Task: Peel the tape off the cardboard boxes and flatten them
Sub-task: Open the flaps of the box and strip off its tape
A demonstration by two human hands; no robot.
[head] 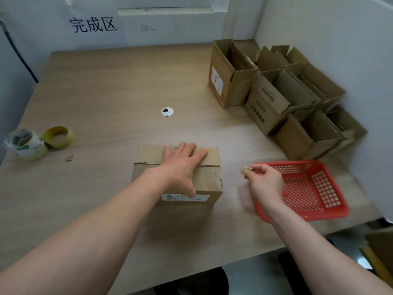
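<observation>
A closed brown cardboard box (209,179) lies on the wooden table (102,99) in front of me, its top flaps meeting along a seam and a white label on its near side. My left hand (180,167) lies flat on top of the box, fingers straight and spread, thumb down over the near side. My right hand (264,183) is to the right of the box, above the left rim of a red plastic basket (319,188). It pinches a small crumpled wad of tape (245,169) between thumb and fingertips.
Several open cardboard boxes (276,96) stand packed together at the back right against the white wall. Two tape rolls (36,141) lie at the left edge. A round cable grommet (167,111) is set in the table's middle. A paper sign hangs on the back wall.
</observation>
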